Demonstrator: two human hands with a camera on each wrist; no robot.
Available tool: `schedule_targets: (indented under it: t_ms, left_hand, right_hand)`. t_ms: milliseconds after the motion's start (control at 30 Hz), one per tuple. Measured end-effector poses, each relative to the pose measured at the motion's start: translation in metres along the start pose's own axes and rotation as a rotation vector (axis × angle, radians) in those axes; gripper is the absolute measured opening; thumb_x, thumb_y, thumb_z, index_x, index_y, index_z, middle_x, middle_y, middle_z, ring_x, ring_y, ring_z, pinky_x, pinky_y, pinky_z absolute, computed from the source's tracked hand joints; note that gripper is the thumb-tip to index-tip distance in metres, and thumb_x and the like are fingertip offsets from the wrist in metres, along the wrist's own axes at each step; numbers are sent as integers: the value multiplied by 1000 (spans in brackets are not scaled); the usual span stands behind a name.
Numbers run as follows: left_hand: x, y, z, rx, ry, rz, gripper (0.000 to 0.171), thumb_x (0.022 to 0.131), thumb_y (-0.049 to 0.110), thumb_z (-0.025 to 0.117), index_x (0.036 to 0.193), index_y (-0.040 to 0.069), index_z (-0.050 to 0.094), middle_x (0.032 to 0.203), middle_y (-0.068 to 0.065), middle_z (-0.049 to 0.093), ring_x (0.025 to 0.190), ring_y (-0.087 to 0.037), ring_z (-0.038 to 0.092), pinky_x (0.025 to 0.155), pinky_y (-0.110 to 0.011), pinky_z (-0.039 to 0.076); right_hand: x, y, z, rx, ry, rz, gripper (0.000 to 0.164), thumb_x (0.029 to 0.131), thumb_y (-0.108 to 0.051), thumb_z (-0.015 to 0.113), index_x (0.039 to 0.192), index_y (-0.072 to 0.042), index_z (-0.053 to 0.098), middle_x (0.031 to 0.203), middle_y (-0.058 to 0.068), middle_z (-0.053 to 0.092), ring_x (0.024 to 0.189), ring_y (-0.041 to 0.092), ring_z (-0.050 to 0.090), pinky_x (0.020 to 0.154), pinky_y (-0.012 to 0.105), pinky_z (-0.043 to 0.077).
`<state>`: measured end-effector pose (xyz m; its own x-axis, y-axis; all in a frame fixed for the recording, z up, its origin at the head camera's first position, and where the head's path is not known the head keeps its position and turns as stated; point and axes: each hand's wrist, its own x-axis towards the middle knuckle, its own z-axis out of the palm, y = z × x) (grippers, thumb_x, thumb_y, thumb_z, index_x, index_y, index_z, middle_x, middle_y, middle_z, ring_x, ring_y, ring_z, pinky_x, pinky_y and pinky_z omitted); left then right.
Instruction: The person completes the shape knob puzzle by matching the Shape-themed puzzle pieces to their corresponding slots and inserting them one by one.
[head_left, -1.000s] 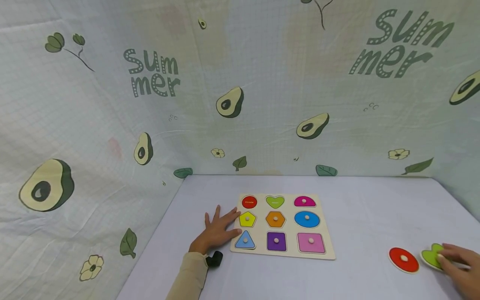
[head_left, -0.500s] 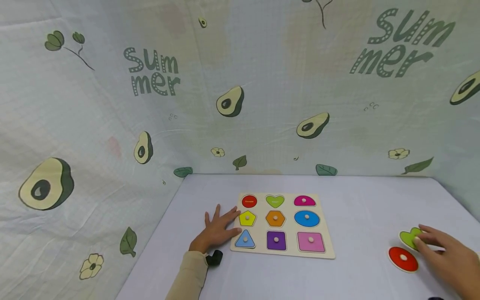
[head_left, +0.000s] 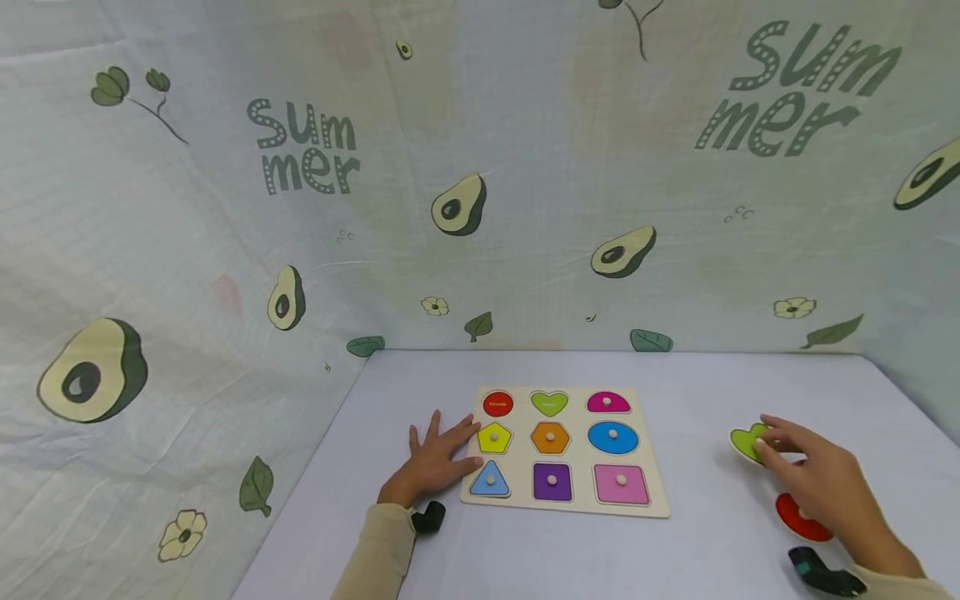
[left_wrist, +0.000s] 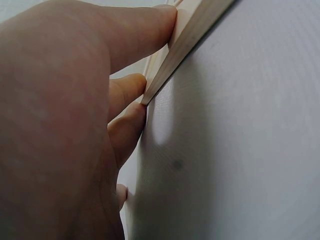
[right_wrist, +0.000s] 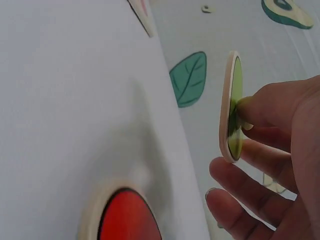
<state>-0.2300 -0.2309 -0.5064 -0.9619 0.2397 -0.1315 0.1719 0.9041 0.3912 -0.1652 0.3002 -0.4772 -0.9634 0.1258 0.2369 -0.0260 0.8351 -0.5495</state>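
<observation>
My right hand pinches a green heart puzzle piece by its knob; in the right wrist view the heart piece is held edge-on, off the table. Partly behind that hand lies a red circle puzzle piece. My left hand has its fingers spread, and its thumb and fingertips rest on the left edge of the wooden shape puzzle board. In the left wrist view the fingers touch the board's edge. The board's red circle slot and green heart slot show printed words and no knobs.
Several knobbed pieces sit in the board, among them an orange hexagon, a blue oval and a pink rectangle. A white table ends at a cloth backdrop printed with avocados. A black wrist device is on the right wrist.
My right hand has lifted the green heart piece and carried it leftward and away from me, past the red circle piece. The left hand and the board have stayed in place.
</observation>
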Motion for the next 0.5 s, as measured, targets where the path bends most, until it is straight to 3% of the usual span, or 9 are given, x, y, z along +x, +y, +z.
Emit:
schedule_targets:
  t_ms: [133,233,300,433,500]
  left_hand:
    - [-2,1,-2,-1,2,13,69,91,60,59,153,36,42,161,11,31,152,-41,-5,109,-71,-16]
    - [-3,3,-4,-10,5,27,68,92,57,60,153,34,43,161,10,32,152,-41,-5,109,-71,-16]
    - [-3,4,-5,-16,7,35,67,92,55,60,153,33,44,161,9,32,151,-42,-4,108,-72,-15]
    - [-4,6,-5,-16,6,32,67,92,54,60,153,32,44,161,9,33,151,-42,-4,109,-72,-16]
    - [-5,7,-6,-17,2,25,67,92,54,60,153,33,43,161,9,32,151,-42,-4,109,-71,-16]
  right_hand:
    - [4,-7,9,23,0,-59,47,95,-28,70,128,4,61,118,29,65,97,42,63,72,54,58]
    - [6,-13,15,45,8,-79,41,95,-27,70,123,3,64,121,27,64,99,41,64,75,55,57]
    - [7,-16,17,59,14,-85,40,95,-27,70,120,3,65,121,26,64,98,40,64,73,51,58]
    - [9,-22,19,98,25,-96,39,95,-28,70,119,3,66,120,25,64,98,41,65,67,28,57]
    - [10,-25,20,121,18,-100,38,96,-29,70,119,2,66,121,25,64,100,41,65,67,25,56]
